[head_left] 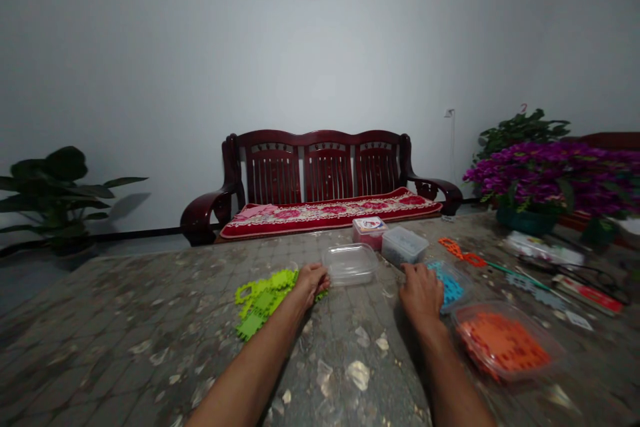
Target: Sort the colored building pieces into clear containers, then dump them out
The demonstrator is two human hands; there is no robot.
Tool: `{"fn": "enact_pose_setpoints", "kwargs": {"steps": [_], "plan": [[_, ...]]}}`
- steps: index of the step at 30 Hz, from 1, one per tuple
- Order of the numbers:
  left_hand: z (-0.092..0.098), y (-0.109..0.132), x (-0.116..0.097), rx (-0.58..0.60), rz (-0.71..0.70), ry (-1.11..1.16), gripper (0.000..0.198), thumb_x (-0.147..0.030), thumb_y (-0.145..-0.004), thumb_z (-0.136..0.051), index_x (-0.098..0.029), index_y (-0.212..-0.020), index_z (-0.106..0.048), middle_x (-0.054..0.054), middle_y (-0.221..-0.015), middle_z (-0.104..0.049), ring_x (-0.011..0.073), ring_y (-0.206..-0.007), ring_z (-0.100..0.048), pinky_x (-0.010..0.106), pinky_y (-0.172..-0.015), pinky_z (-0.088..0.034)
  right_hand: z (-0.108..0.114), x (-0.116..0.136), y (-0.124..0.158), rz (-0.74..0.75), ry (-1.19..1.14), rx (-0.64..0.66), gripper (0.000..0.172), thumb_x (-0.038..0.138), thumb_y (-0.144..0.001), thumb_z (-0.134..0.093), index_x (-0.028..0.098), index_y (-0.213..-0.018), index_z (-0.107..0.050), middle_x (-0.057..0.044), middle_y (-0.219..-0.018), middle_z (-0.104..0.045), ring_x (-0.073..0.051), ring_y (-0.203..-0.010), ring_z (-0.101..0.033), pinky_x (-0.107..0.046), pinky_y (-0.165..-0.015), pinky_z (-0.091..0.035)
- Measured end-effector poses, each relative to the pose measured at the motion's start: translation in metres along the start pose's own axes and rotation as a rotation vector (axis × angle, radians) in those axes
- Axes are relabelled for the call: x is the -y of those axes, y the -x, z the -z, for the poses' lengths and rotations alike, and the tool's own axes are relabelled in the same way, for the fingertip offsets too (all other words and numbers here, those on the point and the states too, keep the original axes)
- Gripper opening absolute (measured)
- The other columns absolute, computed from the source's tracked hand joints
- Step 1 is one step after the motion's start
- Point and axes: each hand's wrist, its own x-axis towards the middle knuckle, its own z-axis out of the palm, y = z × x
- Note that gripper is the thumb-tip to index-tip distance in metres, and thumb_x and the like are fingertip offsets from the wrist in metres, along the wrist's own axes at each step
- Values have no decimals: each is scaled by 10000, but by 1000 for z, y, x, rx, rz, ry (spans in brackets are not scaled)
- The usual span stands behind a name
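A clear plastic lid (351, 264) lies on the table in front of me. My left hand (313, 280) is at its left edge, thumb and fingertips closed on the rim. Bright green interlocking plastic pieces (263, 303) are heaped beside and partly behind that hand. My right hand (423, 288) rests on the table with fingers stretched forward and holds nothing that I can see. Its fingertips are just in front of a clear box with dark contents (404, 245). Right beside it is a clear container with blue pieces (450, 285), partly hidden by the hand.
A lidded clear container of orange pieces (505, 343) sits near my right forearm. A small pink box (369, 232) stands at the back. Loose orange pieces (453, 248), grey-blue pieces (535, 290) and a flower pot (530, 219) are at the right. Beyond stands a wooden bench (327, 173).
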Motion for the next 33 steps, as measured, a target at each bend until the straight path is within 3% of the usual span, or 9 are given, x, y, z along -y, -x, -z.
{"fn": "enact_pose_setpoints", "kwargs": {"steps": [5,9,12,15,17,19,25,29,33], "plan": [[2,5,5,-73,-131,-88,373,-341,-979,-623,-150,-1293,-562,84,-1104,-676,195,-895,-691,354,-777,-590,-7,-7,0,50,39,-20,387,59,-875,-474,210,-1135,-718,-134,-1054,-692,-271,-962,-626,-359,-767,-403],[10,29,17,-91,-335,-217,376,-272,-911,-592,-151,-1264,-547,37,-888,-673,171,-754,-666,276,-699,-550,-6,4,3,137,1,-16,358,50,-855,-488,190,-1088,-722,-136,-1016,-690,-258,-911,-633,-338,-741,-415],[21,58,36,-20,-499,-336,234,-215,-837,-614,-197,-1060,-679,64,-1016,-710,226,-1006,-672,359,-964,-521,2,23,11,192,-38,32,359,34,-827,-508,177,-1085,-713,-140,-1036,-682,-254,-916,-634,-323,-724,-422],[39,78,55,75,-788,-808,343,-214,-867,-581,-230,-1192,-689,104,-1334,-656,306,-1333,-528,522,-1200,-314,12,45,24,251,-42,94,366,9,-828,-482,167,-1067,-708,-148,-1070,-674,-263,-962,-636,-313,-706,-431],[54,82,62,58,-846,-1127,440,-250,-924,-548,-234,-1359,-606,118,-1496,-547,343,-1459,-391,612,-1224,-223,17,60,35,301,-46,118,383,-3,-820,-478,177,-1075,-701,-140,-1078,-676,-262,-989,-632,-304,-711,-439],[71,78,65,15,-820,-1309,506,-266,-956,-536,-234,-1461,-517,127,-1577,-457,359,-1507,-312,645,-1212,-225,19,76,46,352,-77,128,398,-7,-796,-497,191,-1082,-691,-127,-1085,-678,-256,-1002,-627,-295,-726,-447],[123,49,54,-79,-932,-1483,517,-253,-949,-608,-290,-1459,-527,114,-1548,-502,329,-1481,-379,581,-1205,-296,20,114,68,489,-420,90,402,64,-829,-529,227,-1166,-672,-92,-1114,-696,-239,-1038,-639,-292,-821,-487],[137,51,47,-98,-970,-1475,438,-249,-944,-616,-265,-1382,-608,114,-1489,-566,337,-1456,-418,589,-1207,-302,28,98,51,441,-618,-27,315,184,-939,-471,237,-1154,-695,-69,-1119,-725,-213,-1061,-655,-291,-932,-466],[118,77,53,51,-1032,-1307,434,-235,-974,-533,-264,-1404,-584,96,-1491,-566,284,-1434,-454,535,-1217,-338,31,50,24,192,-350,-72,292,212,-946,-477,198,-1108,-720,-110,-1108,-729,-258,-1026,-662,-337,-888,-449]]}}
